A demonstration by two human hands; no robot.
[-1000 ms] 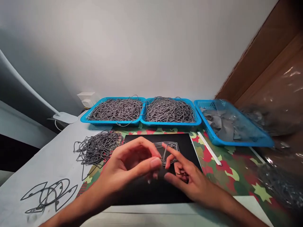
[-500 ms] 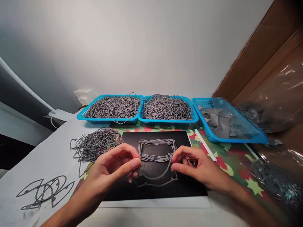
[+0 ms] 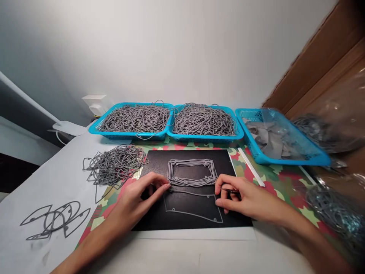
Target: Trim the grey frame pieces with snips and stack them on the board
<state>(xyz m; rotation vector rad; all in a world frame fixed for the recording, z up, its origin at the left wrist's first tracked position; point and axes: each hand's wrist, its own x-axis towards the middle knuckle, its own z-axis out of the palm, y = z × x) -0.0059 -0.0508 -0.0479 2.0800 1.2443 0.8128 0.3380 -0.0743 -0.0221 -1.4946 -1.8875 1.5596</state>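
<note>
A thin grey rubber gasket [image 3: 194, 217], a rectangular loop with small round tabs, hangs over the black board [image 3: 151, 224]. My left hand [image 3: 148, 192] is closed, thumb and forefinger pinching its upper left corner. At its upper right corner is my right hand [image 3: 235, 194], fingers curled, thumb and forefinger at the gasket's side. A slim dark metal tool [image 3: 229, 190], perhaps tweezers, lies within the right hand's fingers, mostly hidden. Just beyond, a stack of like gaskets [image 3: 192, 182] is laid out as a rectangle on the board.
Two blue baskets [image 3: 128, 134] [image 3: 205, 137] are heaped with grey gaskets. A third blue basket [image 3: 296, 161] holds flat grey scraps. A tangled gasket pile [image 3: 114, 165] lies left, with several loose gaskets [image 3: 55, 222] nearer. Plastic bags [image 3: 336, 213] and cardboard [image 3: 310, 64] stand right.
The gasket was slack and sagging between my hands; now its loop is spread wider, lower against the board. My hands have moved slightly apart. The view has shifted a little.
</note>
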